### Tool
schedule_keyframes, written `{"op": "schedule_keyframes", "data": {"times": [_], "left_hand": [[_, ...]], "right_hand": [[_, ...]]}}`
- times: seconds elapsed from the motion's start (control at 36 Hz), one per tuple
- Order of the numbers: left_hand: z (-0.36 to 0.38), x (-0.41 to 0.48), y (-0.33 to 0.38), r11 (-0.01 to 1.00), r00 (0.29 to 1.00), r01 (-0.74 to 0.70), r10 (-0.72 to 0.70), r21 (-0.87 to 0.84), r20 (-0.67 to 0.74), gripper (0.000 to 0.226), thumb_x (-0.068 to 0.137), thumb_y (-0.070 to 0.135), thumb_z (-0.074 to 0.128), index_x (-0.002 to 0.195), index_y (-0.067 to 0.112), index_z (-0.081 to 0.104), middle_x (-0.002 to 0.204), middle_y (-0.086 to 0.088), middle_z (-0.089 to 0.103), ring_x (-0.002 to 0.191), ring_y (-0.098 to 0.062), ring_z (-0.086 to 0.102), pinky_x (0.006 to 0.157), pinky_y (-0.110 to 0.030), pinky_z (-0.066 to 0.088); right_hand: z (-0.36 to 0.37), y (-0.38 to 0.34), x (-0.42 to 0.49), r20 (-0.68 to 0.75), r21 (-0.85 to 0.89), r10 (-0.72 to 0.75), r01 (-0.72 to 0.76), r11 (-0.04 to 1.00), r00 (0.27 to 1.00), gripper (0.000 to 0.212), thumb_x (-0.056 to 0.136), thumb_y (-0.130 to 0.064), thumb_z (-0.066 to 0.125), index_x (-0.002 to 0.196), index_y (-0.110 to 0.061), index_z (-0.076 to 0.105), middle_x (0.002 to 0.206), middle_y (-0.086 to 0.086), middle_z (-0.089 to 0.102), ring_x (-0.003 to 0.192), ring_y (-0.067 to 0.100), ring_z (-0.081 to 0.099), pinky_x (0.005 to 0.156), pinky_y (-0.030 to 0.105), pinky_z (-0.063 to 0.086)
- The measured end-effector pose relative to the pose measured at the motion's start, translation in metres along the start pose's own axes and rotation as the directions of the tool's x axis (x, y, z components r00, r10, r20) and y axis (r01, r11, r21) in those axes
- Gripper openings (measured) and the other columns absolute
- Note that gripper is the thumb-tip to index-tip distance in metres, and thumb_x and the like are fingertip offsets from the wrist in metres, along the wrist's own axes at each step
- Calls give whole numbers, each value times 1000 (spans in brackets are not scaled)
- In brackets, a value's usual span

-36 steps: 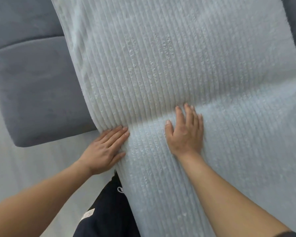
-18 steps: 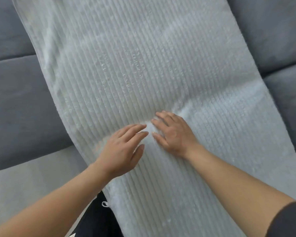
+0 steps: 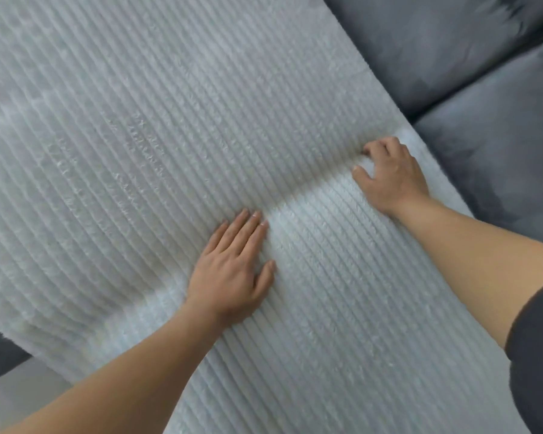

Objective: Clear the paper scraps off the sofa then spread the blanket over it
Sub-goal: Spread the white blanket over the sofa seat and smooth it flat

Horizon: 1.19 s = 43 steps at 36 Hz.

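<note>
A: Item one, blanket (image 3: pixel 170 136). Pale, ribbed plush, laid over the grey sofa (image 3: pixel 452 51), running from the backrest down across the seat and over the front edge. A crease crosses it where back meets seat.

B: Change since half a second ago?

A: The hands were close together at the middle of that crease, nearly touching. Now they are well apart. Right hand (image 3: pixel 389 173) has travelled out along the crease to just beside the blanket's right edge. Left hand (image 3: pixel 232 270) sits near the middle.

B: State of each hand?

A: Left hand: wide and flat, palm down, fingers together, holding nothing, pressing the pile. Right hand: fingers curled, tips pushed into the crease; whether fabric is pinched in it, cannot tell.

B: Item two, paper scraps?

A: None in view on the visible cushions. Judged cleared, though the blanket hides most of the seat.

B: Meaning for the task?

A: Spreading appears nearly done. The outward sweep reads as smoothing and tucking the blanket into the seat gap. Grey cushion lies bare to the right; the left side is mostly out of view.
</note>
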<state>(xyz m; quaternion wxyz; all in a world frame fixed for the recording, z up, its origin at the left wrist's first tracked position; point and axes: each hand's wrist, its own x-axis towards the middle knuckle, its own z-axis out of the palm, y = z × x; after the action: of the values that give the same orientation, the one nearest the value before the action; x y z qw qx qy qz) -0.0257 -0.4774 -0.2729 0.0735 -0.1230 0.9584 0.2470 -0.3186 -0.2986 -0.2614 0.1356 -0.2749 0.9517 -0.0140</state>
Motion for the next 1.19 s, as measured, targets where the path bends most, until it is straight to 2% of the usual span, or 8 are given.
{"op": "schedule_keyframes", "data": {"times": [0.25,0.44,0.53,0.61,0.75,0.86,1.03,1.19], "left_hand": [[9,4,-2,999,997,-21,19,-28,-74,66,100,49,40,156,12,39,166,-2,29,157,-16,16,127,-42,14],[8,4,-4,1000,1000,-14,14,4,-3,67,103,53,32,159,16,31,169,1,22,157,-13,7,128,-41,9],[0,6,-2,1000,996,-8,10,-23,83,67,105,54,26,162,19,22,171,5,12,157,-10,-3,128,-38,2],[-23,5,-3,997,996,10,-2,-83,88,63,106,50,33,161,19,26,170,3,17,157,-12,5,128,-34,3],[-64,14,-28,993,986,106,-98,48,-135,66,94,44,53,153,17,42,166,-5,29,156,-22,21,126,-48,20],[-78,30,-71,962,959,257,-241,95,-153,79,97,61,35,162,21,16,172,-3,2,157,-20,-9,127,-49,-1],[-79,22,-133,940,948,293,-261,175,-183,78,102,65,25,164,21,7,172,0,6,158,-19,-4,127,-50,3],[-93,-9,-167,904,906,396,-356,164,-228,73,103,66,21,164,26,12,172,2,10,158,-19,-1,127,-50,5]], "right_hand": [[0,23,48,81,-75,291,-285,956,953,79,95,-54,26,158,-6,23,169,9,17,156,26,11,126,48,10],[-20,2,53,94,-125,393,-381,916,915,71,97,-44,30,153,-1,31,163,13,30,152,30,19,122,54,18],[-27,-27,28,-50,-56,253,-255,965,966,66,100,-41,41,153,-2,31,161,14,35,152,32,22,121,51,23],[-36,-73,4,-13,-70,-103,101,992,995,69,101,-44,43,158,-9,26,164,11,30,153,29,20,123,48,21],[-31,-151,-20,128,-108,-523,536,837,842,74,100,-56,36,161,-17,21,167,4,25,156,23,16,124,45,19],[-21,-220,-15,64,-26,-593,595,803,803,73,100,-56,37,161,-18,23,168,5,23,156,23,14,125,44,17],[9,-289,9,120,-22,-653,660,751,748,75,98,-61,24,163,-24,14,171,1,9,157,23,2,126,46,6],[17,-277,29,127,-34,-593,600,799,795,79,96,-70,19,163,-29,11,171,-3,4,157,21,-3,126,46,3]]}}
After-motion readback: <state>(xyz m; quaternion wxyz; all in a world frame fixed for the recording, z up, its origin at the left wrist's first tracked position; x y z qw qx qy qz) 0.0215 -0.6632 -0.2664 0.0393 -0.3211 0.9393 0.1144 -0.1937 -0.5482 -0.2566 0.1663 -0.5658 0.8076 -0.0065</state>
